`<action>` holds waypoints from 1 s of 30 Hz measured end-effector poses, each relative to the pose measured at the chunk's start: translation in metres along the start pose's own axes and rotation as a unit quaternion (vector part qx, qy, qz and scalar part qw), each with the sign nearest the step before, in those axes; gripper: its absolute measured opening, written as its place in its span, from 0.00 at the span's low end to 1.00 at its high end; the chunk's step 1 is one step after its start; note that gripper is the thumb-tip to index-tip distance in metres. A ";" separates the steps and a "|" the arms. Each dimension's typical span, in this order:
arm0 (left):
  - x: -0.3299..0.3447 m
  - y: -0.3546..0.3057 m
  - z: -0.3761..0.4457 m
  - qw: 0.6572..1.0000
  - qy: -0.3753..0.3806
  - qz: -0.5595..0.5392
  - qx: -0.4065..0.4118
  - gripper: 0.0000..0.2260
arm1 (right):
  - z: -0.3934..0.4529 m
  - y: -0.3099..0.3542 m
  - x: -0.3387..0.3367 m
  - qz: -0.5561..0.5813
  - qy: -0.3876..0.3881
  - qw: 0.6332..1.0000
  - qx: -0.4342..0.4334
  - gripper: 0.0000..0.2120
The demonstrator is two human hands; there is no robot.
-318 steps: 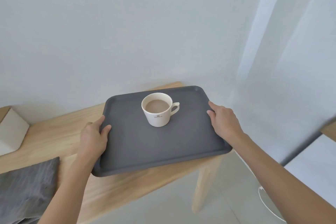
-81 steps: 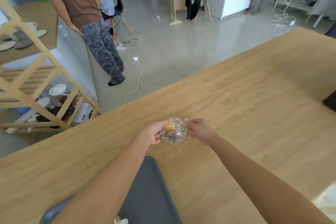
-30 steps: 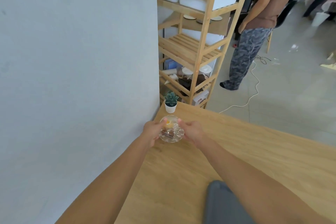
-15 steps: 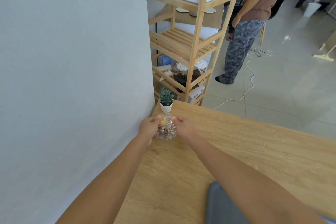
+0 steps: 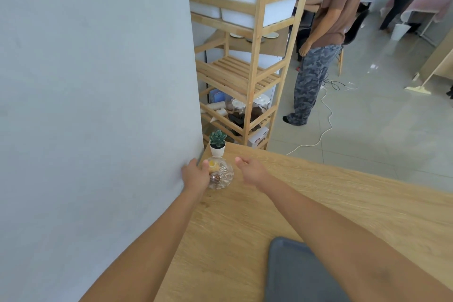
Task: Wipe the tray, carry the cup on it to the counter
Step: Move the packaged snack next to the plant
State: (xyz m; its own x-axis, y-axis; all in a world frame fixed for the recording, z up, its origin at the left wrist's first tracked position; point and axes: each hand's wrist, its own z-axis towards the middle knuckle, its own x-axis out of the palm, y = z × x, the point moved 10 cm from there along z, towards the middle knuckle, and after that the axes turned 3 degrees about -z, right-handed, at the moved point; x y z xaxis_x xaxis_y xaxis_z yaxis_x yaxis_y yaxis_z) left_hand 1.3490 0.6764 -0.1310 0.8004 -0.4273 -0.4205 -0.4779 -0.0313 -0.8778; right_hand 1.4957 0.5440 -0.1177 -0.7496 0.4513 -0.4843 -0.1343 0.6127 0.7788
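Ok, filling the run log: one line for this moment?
left hand: on glass dish | right hand: open, apart | dish: on counter, by plant

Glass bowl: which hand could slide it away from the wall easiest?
Probably the left hand: it touches the glass bowl on the wall side, while the right hand hangs open, apart from it.

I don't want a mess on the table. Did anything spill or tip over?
Nothing stands out. The glass dish sits upright on the wooden counter by the little plant, sweets inside. The left hand touches it; the right hand is open beside it.
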 end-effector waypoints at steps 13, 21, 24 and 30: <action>-0.007 -0.045 -0.188 0.970 -0.027 0.084 0.227 0.18 | -0.184 -0.026 -0.196 0.098 -0.099 0.985 -0.105 0.13; 0.060 0.035 -0.336 0.951 0.056 0.167 0.256 0.22 | -0.327 -0.194 -0.261 0.016 -0.295 0.952 -0.077 0.15; 0.077 0.069 -0.382 0.917 0.063 0.252 0.302 0.24 | -0.364 -0.266 -0.211 -0.059 -0.268 0.961 -0.035 0.17; 0.093 0.112 -0.432 0.854 0.091 0.411 0.306 0.28 | -0.399 -0.349 -0.100 -0.306 -0.168 0.937 0.018 0.29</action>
State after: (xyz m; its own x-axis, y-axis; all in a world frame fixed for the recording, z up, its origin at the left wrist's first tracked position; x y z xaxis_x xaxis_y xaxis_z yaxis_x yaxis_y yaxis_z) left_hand 1.2137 0.2433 -0.1690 0.1893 -0.2119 -0.9588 -0.5284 0.8010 -0.2813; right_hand 1.3584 0.0260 -0.1821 -0.2916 0.1827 -0.9389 -0.4461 0.8424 0.3024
